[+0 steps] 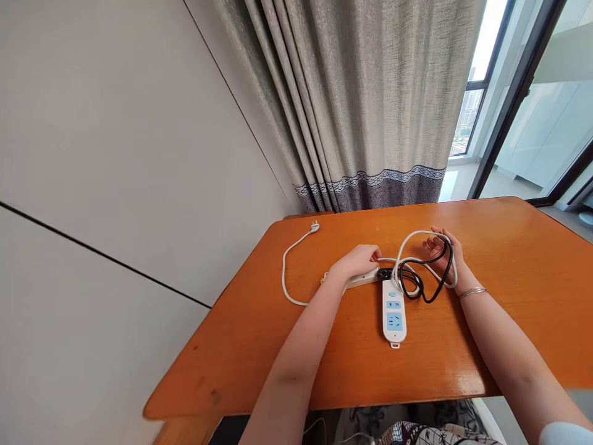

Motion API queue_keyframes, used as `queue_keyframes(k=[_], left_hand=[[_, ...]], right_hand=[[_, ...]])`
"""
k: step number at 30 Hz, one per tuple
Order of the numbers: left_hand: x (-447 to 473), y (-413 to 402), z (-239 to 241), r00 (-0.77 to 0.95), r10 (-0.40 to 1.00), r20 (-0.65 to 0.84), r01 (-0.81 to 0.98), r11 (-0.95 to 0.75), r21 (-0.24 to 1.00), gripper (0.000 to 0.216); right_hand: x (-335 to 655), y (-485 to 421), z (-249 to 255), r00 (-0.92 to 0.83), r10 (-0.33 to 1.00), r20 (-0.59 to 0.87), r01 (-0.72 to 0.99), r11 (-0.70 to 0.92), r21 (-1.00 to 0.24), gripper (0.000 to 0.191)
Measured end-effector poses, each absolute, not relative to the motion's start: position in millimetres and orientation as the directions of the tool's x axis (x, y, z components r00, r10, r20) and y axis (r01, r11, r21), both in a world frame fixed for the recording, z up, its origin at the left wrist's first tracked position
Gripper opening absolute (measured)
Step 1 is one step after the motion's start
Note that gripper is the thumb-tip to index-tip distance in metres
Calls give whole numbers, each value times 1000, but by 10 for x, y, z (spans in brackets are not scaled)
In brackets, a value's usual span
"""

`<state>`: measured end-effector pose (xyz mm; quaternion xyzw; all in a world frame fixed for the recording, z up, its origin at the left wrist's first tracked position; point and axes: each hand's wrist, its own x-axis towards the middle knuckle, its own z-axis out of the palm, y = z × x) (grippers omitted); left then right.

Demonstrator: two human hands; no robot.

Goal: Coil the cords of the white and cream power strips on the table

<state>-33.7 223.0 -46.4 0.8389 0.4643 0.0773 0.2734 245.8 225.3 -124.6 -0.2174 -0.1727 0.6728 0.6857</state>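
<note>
On the orange wooden table (pixel 509 296) lie two white power strips. One power strip (pixel 394 313) with blue sockets points toward me. The other power strip (pixel 359 281) lies crosswise under my left hand (pixel 359 259), whose fingers are closed down on it. Its white cord (pixel 288 272) curves left and ends in a plug (pixel 314 227) near the table's back edge. My right hand (pixel 442 250) is curled around looped cables, a white cable loop (pixel 412 238) and a black cable (pixel 426 281). A black plug (pixel 383 272) sits between the hands.
A grey curtain (pixel 361 111) hangs behind the table, with a window and dark frame (pixel 514 105) at the right. A pale wall (pixel 115 185) runs along the left. A bracelet (pixel 472 291) is on my right wrist. Patterned fabric (pixel 417 429) shows below the table's front edge.
</note>
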Motion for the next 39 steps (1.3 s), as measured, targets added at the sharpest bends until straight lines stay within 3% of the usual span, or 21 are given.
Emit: queue_keyframes(k=[5,8,15,22,30,36,39], left_hand=[[-345,2147,-380,541,809,-228,820,-448,355,33],[-348,2114,-329,510,795,-327,859,-454,237,50],[-361,2132,-306,270,861,-431,950,-311,-25,73],[-480,2172,-337,426,844,-327,905,-402,140,47],[-598,2181,-176,501,833,-233,836,-397,378,47],[-561,2153,-108,436,896,-88,765,-317,561,48],[-569,2224,-181,351,936,29,697,-281,660,43]], right_hand=[[2448,2263,-1260,23,999,-28,-838,4,-546,21],[2452,2264,-1258,36,998,-47,-834,4,-552,20],[2462,2260,-1237,42,998,-44,-819,9,-574,20],[2457,2245,-1228,45,998,-33,-807,17,-590,14],[2402,2174,-1203,33,999,10,-838,33,-545,18],[2312,2041,-1071,-41,992,121,-868,24,-495,25],[2293,2029,-1056,-40,991,125,-830,37,-556,32]])
